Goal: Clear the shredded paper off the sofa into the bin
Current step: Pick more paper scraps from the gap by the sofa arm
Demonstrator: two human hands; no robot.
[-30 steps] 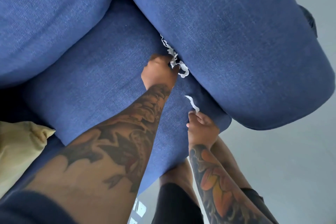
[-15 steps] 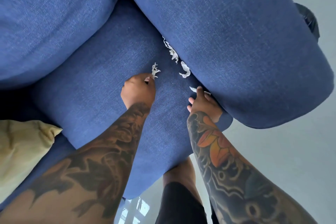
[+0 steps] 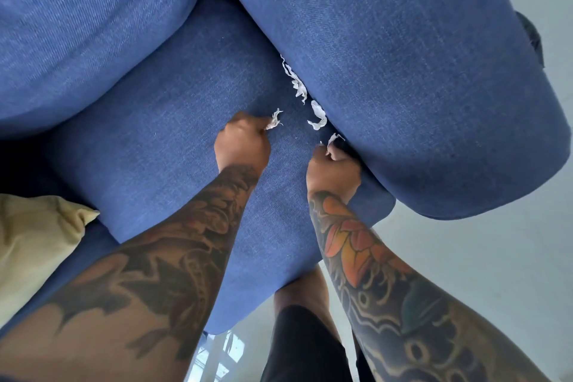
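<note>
Pinching paper shreds in left hand, sofa seat.

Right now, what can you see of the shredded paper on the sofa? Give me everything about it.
The shredded paper is white, thin and crinkled, in several small curled strips. Most lies along the crease where the blue seat cushion meets the armrest: a longer ragged strand higher up and a curled piece just below it. The left hand pinches a small tuft above the seat. The right hand pinches another strip near the crease. No bin is in view.
</note>
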